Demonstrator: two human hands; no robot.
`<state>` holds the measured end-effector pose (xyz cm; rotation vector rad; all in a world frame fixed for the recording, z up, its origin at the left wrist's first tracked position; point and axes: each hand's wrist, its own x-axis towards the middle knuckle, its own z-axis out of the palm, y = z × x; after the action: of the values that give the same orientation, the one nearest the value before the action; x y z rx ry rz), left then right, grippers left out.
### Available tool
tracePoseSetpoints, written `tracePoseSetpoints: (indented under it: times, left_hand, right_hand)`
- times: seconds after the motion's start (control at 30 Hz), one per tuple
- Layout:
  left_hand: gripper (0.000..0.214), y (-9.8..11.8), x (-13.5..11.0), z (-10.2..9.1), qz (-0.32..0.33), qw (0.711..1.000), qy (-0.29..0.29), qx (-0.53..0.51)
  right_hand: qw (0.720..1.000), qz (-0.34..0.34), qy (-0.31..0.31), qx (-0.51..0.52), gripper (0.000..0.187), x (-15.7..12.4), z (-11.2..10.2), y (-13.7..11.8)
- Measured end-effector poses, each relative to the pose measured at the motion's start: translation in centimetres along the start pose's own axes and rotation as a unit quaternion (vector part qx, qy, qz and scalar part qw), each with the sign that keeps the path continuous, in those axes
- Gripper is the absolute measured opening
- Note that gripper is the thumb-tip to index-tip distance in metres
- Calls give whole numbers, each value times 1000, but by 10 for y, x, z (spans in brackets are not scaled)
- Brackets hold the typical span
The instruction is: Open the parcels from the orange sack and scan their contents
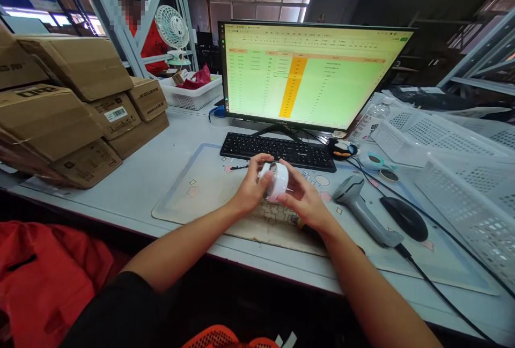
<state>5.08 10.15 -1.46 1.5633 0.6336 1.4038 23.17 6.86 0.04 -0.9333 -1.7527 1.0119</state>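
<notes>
Left hand (252, 184) and right hand (303, 200) holding a white cylinder (277, 180) over a desk mat (209, 198).
Fingers of both hands curl part-closed around the cylinder, which is gripped from either side just in front of the keyboard (277, 149) and not set down. The barcode scanner (362, 211) lies untouched beside the mouse (404, 218); cardboard boxes (60, 117) stand stacked at left, white plastic baskets (454, 149) at right.
</notes>
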Motion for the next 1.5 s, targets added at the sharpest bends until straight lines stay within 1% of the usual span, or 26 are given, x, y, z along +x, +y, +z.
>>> tracePoseSetpoints:
  times: [0.07, 0.1, 0.13, 0.2, 0.27, 0.33, 0.47, 0.57, 0.67, 0.77, 0.87, 0.93, 1.0, 1.07, 1.1, 1.17, 1.23, 1.3, 1.33, 1.43, 1.5]
  left_hand:
    - [70, -2, 2, 4, -88, 986, 6, -140]
    - [73, -3, 3, 6, -119, 975, 3, -185]
    - [74, -4, 3, 8, -142, 967, 1, -211]
    - [74, -6, 3, 11, -166, 960, 12, -224]
    - [71, -8, 1, 13, -165, 962, 30, -217]
    - [71, -6, -2, 14, -143, 969, 30, -198]
    - [75, 4, -8, 12, -95, 983, -25, -154]
    - [71, 9, -9, 8, -74, 987, -37, -138]
    - [66, 6, -4, 5, -81, 986, -23, -145]
    - [62, 1, 1, 3, -113, 979, -17, -170]
    - [65, -1, 1, 3, -119, 979, -12, -164]
    - [70, 1, -1, 4, -86, 990, -10, -109]
    - [72, 3, -4, 4, -36, 999, -8, -38]
    - [69, 5, -5, 4, 0, 1000, 3, 10]
    - [67, 4, -5, 5, 5, 1000, 14, 19]
    - [67, 1, -2, 5, -25, 999, 36, 1]
    - [71, -6, 1, 5, -87, 994, 55, -48]
    - [78, -13, 5, 6, -143, 983, 55, -102]
    - [81, -16, 6, 6, -160, 978, 48, -122]
    - [87, -21, 6, 7, -164, 976, 28, -143]
    - [88, -20, 3, 8, -132, 985, 33, -104]
  right_hand:
    - [994, -48, 8, -100, 90, 0, 6, 4]
    - [985, -76, 10, -153, 89, 0, 9, 7]
    - [975, -100, 11, -198, 88, 0, 12, 10]
    - [960, -126, 11, -252, 86, 1, 16, 16]
    - [954, -130, 12, -271, 85, 1, 18, 20]
    - [956, -132, 10, -262, 85, 0, 20, 22]
    - [977, -109, 3, -183, 88, -2, 22, 18]
    - [981, -110, 2, -162, 86, -4, 24, 15]
    - [963, -154, 1, -222, 88, -7, 24, 15]
    - [941, -179, -11, -286, 88, -8, 24, 16]
    - [936, -187, -8, -299, 84, -7, 23, 16]
    - [940, -188, 20, -285, 81, -5, 23, 16]
    - [945, -184, 53, -265, 81, -4, 22, 16]
    - [946, -182, 63, -259, 81, -4, 23, 15]
    - [944, -185, 59, -265, 83, -4, 23, 15]
    - [934, -199, 43, -294, 84, -5, 23, 14]
    - [921, -215, 25, -325, 84, -6, 23, 14]
    - [913, -220, 9, -344, 85, -6, 22, 17]
    - [913, -217, 5, -345, 85, -6, 22, 19]
    - [928, -193, 15, -320, 85, -4, 21, 29]
    - [944, -167, 35, -282, 85, -2, 23, 36]
